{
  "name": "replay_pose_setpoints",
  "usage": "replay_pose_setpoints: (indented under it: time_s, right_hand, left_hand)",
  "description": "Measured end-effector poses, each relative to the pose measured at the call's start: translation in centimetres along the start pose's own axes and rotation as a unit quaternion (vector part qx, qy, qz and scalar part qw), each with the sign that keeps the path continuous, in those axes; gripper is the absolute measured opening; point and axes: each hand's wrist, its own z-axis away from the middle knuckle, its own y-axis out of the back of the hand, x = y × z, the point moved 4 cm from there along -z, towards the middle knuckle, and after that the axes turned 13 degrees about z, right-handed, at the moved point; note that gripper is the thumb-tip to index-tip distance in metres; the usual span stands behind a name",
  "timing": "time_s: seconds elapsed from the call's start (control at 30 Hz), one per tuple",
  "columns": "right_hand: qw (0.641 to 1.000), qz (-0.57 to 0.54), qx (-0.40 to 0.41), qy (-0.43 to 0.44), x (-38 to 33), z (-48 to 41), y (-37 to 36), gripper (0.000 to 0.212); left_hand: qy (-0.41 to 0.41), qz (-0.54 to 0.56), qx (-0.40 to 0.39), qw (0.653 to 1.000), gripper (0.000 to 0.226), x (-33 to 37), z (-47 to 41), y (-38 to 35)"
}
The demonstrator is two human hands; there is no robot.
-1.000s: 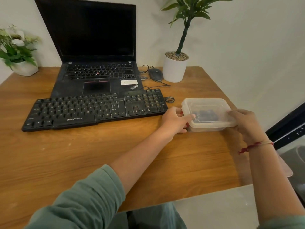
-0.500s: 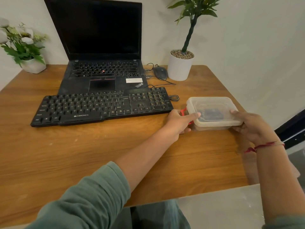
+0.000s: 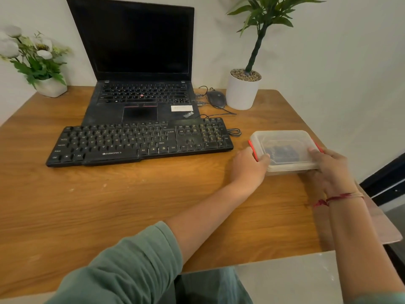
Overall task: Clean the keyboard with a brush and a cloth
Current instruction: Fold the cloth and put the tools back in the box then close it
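Lidded box [image 3: 285, 139], right of keyboard [image 3: 140, 141] on surface [image 3: 131, 205]: left hand [image 3: 247, 168] and right hand [image 3: 328, 168] clamp its 2 ends, probably steadying it for opening.

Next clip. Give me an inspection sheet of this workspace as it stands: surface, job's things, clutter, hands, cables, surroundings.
Surface: wooden table, a few pale specks on it.
Job's things: black keyboard lies flat in front of the laptop. To its right is a lidded translucent container with red clips and something dark inside that cannot be identified. No brush or cloth seen in the open.
Clutter: open laptop with a dark screen; mouse; potted plant; flower pot.
Hands: left hand and right hand grip the container's two ends.
Cables: keyboard cable coiled by the keyboard's right end; mouse cable on the table.
Surroundings: plain white wall.
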Motion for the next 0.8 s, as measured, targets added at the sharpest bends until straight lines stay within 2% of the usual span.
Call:
replay_pose_setpoints:
  time_s: [0.3,0.6,0.8]
  right_hand:
    - [0.999,0.005,0.003,0.05,-0.8,1.0,0.0,0.014]
    - [0.999,0.022,0.008,0.049,-0.5,0.1,-0.1,0.013]
    - [0.996,0.058,0.017,0.065,-0.4,-0.3,-0.1,0.017]
  left_hand:
    - [-0.036,-0.044,0.027,0.998,0.033,0.4,0.6,-0.7]
    - [0.001,0.074,0.058,0.996,0.041,0.4,0.7,-1.5]
    - [-0.01,0.085,0.067,0.994,0.046,0.0,0.6,-1.6]
